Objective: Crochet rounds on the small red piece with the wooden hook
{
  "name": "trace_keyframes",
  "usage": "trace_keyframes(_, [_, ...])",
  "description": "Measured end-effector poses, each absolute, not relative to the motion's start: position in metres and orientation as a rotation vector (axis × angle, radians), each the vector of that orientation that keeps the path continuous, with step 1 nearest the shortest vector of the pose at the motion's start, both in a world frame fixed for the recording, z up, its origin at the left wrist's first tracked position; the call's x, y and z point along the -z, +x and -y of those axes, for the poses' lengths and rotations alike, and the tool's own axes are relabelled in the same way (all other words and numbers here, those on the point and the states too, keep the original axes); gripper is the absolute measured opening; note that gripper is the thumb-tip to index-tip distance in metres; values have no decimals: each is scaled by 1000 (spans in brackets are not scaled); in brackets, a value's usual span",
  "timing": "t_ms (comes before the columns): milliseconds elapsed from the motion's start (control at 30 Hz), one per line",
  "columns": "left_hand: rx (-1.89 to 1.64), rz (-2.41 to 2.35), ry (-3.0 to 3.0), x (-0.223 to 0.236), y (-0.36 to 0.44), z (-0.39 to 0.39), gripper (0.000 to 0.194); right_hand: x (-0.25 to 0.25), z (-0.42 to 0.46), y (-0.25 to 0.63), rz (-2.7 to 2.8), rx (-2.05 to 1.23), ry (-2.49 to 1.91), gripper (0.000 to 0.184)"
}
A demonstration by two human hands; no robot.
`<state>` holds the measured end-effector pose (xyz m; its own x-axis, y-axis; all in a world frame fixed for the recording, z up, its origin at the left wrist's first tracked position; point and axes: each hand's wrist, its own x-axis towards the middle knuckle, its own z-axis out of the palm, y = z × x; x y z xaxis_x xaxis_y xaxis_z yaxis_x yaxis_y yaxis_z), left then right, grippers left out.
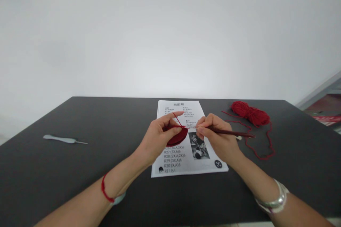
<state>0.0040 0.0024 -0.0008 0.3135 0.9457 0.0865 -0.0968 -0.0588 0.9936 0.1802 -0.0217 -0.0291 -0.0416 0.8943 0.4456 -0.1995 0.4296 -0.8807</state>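
The left hand (156,135) pinches the red crochet piece (178,139) closed between thumb and fingers, forefinger raised, seemingly to keep the yarn (177,119) taut; the right hand (220,138) is closed round the brown hook (231,133) like a pen, probably for control; the piece is above the printed sheets (173,172) (likely central for easy reading); the red ball (250,113) lies to the right, its slack strand perhaps left to feed freely.

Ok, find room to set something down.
Free: the tabletop between the grey-handled crochet hook and pattern sheets; also the near stretch between the forearms. Crowded: over the sheets, beneath left hand and right hand; around the red yarn skein.
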Motion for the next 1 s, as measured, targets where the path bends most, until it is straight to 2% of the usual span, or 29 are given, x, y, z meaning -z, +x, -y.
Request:
trace_keyframes(100, [-1026,-833,1280,1,5,1,49,28,20,173,1142,-1256,-653,21])
trace_keyframes(200, [-1008,-816,1188,2,8,5,56,34,22,166,1153,-1251,-664,20])
trace_keyframes(267, [-1000,-811,1102,3,12,7,60,41,24,163,1304,-1008,-729,14])
trace_keyframes(333, [-999,-803,1008,4,16,9,63,49,26,162,1535,-624,-798,11])
trace_keyframes(433, [-985,-771,868,5,18,9,61,56,27,164,1808,-80,-826,18])
trace_keyframes(500, [-934,-752,782,5,18,8,56,56,27,166,1871,61,-757,21])
trace_keyframes(567, [-865,-750,714,3,16,6,52,52,26,167,1841,-36,-662,21])
trace_keyframes(767, [-871,-744,725,-2,6,-3,45,42,22,173,1417,-868,-664,11])
trace_keyframes(1000, [-827,-690,850,-4,-4,-12,42,36,19,177,1314,-998,-610,13])
